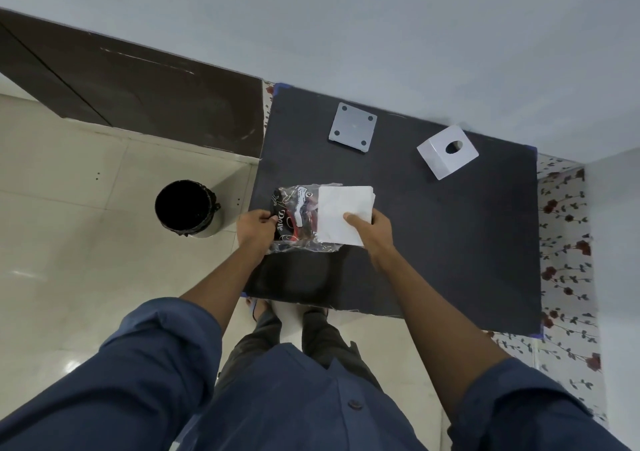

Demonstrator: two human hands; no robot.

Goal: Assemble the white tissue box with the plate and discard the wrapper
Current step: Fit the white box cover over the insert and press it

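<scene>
My left hand (258,226) pinches the left end of a clear plastic wrapper (298,217) with black and red print. My right hand (369,232) grips a stack of white tissues (341,213) that sticks halfway out of the wrapper's right end. Both are held just above the near-left part of the dark table (450,243). The white tissue box (446,151), with a round hole in its top, lies tilted at the far right. A square grey plate (352,127) with a dark dot in each corner lies flat at the far middle.
A round bin (185,208) with a black liner stands on the tiled floor left of the table. A flowered cloth (564,260) shows along the table's right side. A wall runs behind the table. My legs stand at the near edge.
</scene>
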